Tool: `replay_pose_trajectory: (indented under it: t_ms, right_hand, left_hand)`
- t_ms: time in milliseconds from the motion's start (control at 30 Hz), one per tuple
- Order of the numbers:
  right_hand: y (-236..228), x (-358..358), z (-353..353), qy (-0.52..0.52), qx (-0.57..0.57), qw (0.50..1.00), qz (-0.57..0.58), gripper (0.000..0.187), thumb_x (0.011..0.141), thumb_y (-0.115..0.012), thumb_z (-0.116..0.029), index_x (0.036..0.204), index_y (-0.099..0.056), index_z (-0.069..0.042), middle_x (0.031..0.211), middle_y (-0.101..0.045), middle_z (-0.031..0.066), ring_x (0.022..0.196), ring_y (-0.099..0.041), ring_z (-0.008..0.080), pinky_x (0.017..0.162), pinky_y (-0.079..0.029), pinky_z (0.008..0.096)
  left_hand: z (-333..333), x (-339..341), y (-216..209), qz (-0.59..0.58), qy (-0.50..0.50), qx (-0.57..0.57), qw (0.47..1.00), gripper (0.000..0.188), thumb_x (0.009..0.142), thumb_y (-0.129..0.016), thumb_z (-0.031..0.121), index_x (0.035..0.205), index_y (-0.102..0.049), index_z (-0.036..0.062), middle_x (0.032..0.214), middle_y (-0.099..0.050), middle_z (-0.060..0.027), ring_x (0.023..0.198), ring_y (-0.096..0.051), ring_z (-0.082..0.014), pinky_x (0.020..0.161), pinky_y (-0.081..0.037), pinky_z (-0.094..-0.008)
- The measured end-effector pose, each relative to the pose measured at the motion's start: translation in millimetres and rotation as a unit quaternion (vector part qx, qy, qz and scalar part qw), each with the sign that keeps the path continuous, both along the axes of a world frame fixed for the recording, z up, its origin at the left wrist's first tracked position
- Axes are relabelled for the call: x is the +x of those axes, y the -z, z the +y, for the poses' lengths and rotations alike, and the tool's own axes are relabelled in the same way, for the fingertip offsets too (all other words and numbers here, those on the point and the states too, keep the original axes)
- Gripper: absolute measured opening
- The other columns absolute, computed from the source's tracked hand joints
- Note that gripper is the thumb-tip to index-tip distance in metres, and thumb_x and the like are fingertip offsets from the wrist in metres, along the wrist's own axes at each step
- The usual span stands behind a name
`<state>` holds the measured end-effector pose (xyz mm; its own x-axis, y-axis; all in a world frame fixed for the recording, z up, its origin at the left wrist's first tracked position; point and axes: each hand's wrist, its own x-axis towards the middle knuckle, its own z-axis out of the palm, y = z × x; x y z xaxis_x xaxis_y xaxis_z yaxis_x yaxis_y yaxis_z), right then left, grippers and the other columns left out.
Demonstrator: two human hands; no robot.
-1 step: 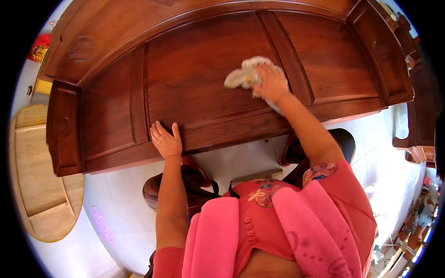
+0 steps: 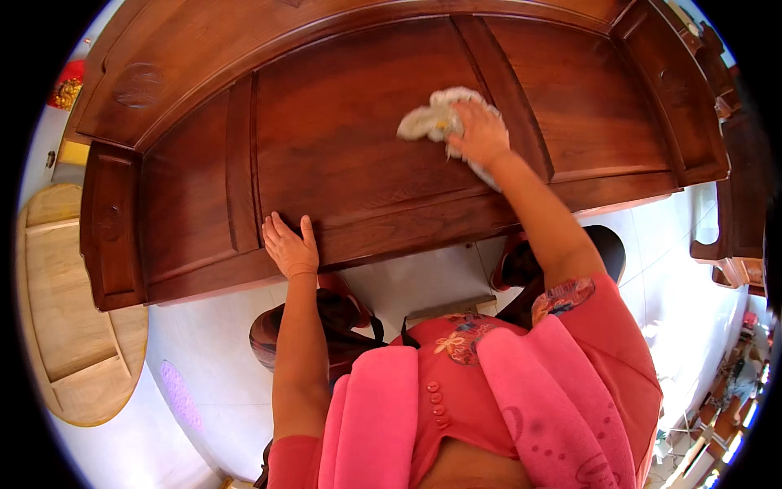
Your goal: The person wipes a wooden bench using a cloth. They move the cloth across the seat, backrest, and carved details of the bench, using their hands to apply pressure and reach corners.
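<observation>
In front of me is a long dark reddish-brown wooden bench (image 2: 350, 163) with a panelled seat, a backrest and low armrests. My right hand (image 2: 482, 137) presses a crumpled off-white cloth (image 2: 425, 122) onto the middle seat panel, close to the strip that divides it from the right panel. Part of the cloth spreads out beyond the fingers, and some of it trails beneath the wrist. My left hand (image 2: 291, 247) lies flat on the seat's front edge, fingers stretched out and thumb apart, holding nothing.
A pale, unfinished oval wooden panel (image 2: 77, 318) stands at the left of the bench. Other dark wooden furniture (image 2: 743, 187) is at the right edge, above a cluttered heap (image 2: 729, 407). Under my legs runs a white tiled floor (image 2: 212, 350). A pink towel (image 2: 379, 416) hangs over my chest.
My right hand and the cloth have shifted slightly up and to the right over the seat. My left hand rests in nearly the same place.
</observation>
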<state>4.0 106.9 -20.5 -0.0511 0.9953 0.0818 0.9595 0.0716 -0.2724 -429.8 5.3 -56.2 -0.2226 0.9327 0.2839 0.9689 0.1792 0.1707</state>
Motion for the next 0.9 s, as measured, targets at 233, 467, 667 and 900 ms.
replay_pose_trajectory:
  t_ms: [233,467,667,900]
  right_hand:
    - [6.6,42.2,137.6,0.123,-0.009,0.991,-0.055,0.075,0.094,-0.055,-0.058,0.158,-0.036,-0.024,0.163,-0.036,0.0059,0.153,-0.028,0.0254,0.123,-0.026,0.0458]
    - [20.5,82.2,193.9,0.135,0.0,0.986,-0.096,0.076,0.094,-0.054,-0.06,0.157,-0.036,-0.021,0.162,-0.038,0.0063,0.151,-0.033,0.0241,0.121,-0.031,0.0437]
    - [8.5,111.9,121.4,0.146,-0.029,0.986,-0.078,0.076,0.093,-0.057,-0.056,0.158,-0.035,-0.022,0.162,-0.037,0.0071,0.151,-0.031,0.0254,0.121,-0.031,0.0438]
    - [10.0,132.8,-48.8,0.175,-0.03,0.982,-0.068,0.076,0.093,-0.06,-0.052,0.156,-0.036,-0.016,0.162,-0.036,0.0097,0.152,-0.029,0.0294,0.122,-0.028,0.0442]
  left_hand:
    - [-5.0,-3.0,-2.8,-0.003,0.009,-0.014,1.0,0.075,0.101,-0.05,0.055,0.149,-0.041,-0.0015,0.154,-0.04,-0.0223,0.144,-0.034,-0.0395,0.119,-0.029,-0.0499]
    - [-3.2,-2.5,-7.7,-0.005,0.01,-0.024,1.0,0.075,0.101,-0.048,0.056,0.149,-0.041,-0.0013,0.155,-0.039,-0.0224,0.144,-0.034,-0.0398,0.119,-0.028,-0.0494]
    - [-1.6,-2.2,-8.1,-0.001,0.006,-0.022,1.0,0.074,0.101,-0.05,0.056,0.149,-0.042,-0.0008,0.155,-0.04,-0.0215,0.145,-0.033,-0.0378,0.12,-0.028,-0.0485]
    - [1.3,0.7,-4.0,0.024,-0.011,-0.021,0.999,0.076,0.101,-0.048,0.059,0.148,-0.044,-0.0005,0.154,-0.041,-0.021,0.145,-0.034,-0.0373,0.119,-0.03,-0.0481]
